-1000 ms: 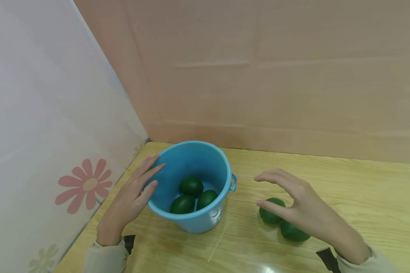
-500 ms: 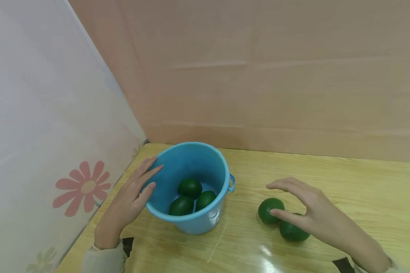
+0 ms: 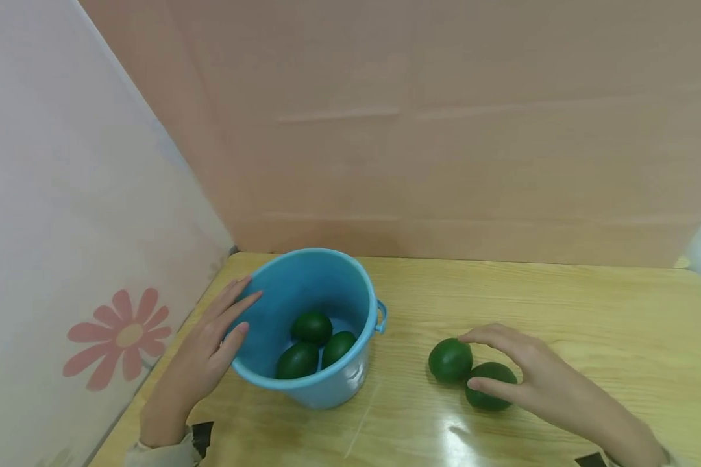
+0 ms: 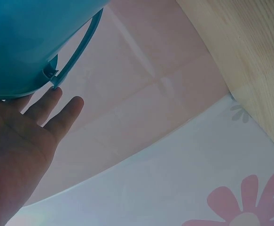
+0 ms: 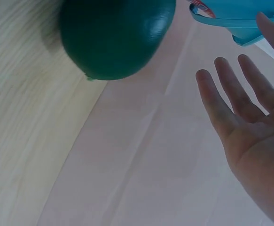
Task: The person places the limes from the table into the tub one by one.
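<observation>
A light-blue plastic bucket (image 3: 331, 389) stands at the left of the table, with three smooth, dark green, egg-shaped fruits (image 3: 297, 360) at its bottom. My left hand (image 3: 195, 360) rests against the bucket's left rim, its fingers spread and fairly straight. In the left wrist view those fingertips lie beside the bucket's handle (image 4: 82, 47). Right of the bucket, two more green fruits lie side by side, a left one (image 3: 450, 360) and a right one (image 3: 491, 397). My right hand (image 3: 537, 373) hovers over the right one, thumb and fingers apart, holding nothing.
The wood-grain table (image 3: 409, 292) meets a beige-pink covered wall (image 3: 444, 162) at the back. A white panel with a pink flower print (image 3: 128, 335) borders its left side. A blue handle lug (image 3: 381, 316) juts from the bucket's right side.
My right hand has drawn back from near the bucket, rightward and lower, to the two loose fruits. My left hand has stayed at the bucket rim. The head view has shifted slightly.
</observation>
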A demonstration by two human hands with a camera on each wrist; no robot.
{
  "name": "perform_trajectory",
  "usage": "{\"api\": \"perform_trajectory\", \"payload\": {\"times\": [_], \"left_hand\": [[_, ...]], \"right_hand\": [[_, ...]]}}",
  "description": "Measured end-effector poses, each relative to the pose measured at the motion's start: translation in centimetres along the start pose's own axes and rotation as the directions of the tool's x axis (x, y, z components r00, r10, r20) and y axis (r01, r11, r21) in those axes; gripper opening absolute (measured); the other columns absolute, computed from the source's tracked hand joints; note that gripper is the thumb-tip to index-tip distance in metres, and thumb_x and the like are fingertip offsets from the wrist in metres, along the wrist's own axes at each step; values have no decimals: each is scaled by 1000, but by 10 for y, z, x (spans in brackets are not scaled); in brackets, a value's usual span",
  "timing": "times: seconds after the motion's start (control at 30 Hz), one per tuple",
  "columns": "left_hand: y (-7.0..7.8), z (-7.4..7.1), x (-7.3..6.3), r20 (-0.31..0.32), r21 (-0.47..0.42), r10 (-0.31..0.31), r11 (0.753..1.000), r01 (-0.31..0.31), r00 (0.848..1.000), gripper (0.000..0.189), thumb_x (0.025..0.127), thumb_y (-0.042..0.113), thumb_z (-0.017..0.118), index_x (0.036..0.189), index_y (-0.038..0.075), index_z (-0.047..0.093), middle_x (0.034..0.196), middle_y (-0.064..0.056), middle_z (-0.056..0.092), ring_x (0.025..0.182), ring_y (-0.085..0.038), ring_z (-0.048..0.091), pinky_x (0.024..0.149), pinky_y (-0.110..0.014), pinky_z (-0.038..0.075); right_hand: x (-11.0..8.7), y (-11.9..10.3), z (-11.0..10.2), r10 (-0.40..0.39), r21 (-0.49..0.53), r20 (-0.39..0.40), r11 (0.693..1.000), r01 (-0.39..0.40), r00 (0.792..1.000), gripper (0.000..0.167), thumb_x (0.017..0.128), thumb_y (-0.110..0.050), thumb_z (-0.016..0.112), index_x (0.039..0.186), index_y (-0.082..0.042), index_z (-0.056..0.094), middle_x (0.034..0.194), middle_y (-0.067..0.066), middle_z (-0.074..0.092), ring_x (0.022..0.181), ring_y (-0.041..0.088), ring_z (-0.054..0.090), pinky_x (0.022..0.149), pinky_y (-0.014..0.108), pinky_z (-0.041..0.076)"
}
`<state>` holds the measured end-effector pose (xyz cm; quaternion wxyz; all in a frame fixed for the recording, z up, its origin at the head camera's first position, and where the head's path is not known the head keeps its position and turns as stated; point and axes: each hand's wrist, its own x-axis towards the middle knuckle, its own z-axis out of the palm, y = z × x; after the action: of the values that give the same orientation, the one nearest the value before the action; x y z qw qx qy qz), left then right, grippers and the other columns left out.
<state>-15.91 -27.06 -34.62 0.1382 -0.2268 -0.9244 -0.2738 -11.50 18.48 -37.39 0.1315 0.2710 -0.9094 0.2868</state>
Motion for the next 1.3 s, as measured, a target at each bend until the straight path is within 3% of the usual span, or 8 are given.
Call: {"api": "perform_trajectory", "payload": {"times": [0.3,0.6,0.83,1.1,1.3], "left_hand": [[3,-3,1,2,-20,18,1000,-18,1000,45,102,13,50,147,18,49,163,-3,29,155,-26,14,103,-75,31],[-2,-1,2,-13,-23,27,999,-27,1000,47,101,10,51,147,18,50,163,-2,29,155,-21,14,102,-76,33],[-4,-4,-7,-11,1,2,1000,-2,1000,47,101,11,51,147,20,50,163,-2,31,154,-22,16,100,-76,35],[-4,-4,-7,-21,-6,-4,1000,4,1000,46,101,11,50,147,21,50,163,-4,31,154,-23,15,99,-77,34],[-5,-2,-5,-29,-6,-3,1000,3,1000,46,102,12,50,146,20,50,162,-4,31,154,-27,17,100,-77,34]], "right_hand": [[-16,15,9,37,-10,72,999,-36,997,51,80,-40,80,126,-28,61,124,-18,63,113,1,60,87,23,55],[-21,28,16,40,74,166,996,-53,985,49,84,-41,76,127,-23,60,121,-11,66,111,7,62,85,23,55],[-18,33,27,75,141,282,983,-118,957,51,85,-48,72,126,-19,60,126,-4,63,112,7,59,84,21,54],[-14,41,30,57,150,310,983,-108,949,52,83,-48,75,124,-18,61,124,-3,62,108,2,57,82,21,54],[-15,49,32,-2,127,264,991,-33,964,54,75,-38,85,121,-19,63,120,-3,62,106,1,57,80,22,55]]}}
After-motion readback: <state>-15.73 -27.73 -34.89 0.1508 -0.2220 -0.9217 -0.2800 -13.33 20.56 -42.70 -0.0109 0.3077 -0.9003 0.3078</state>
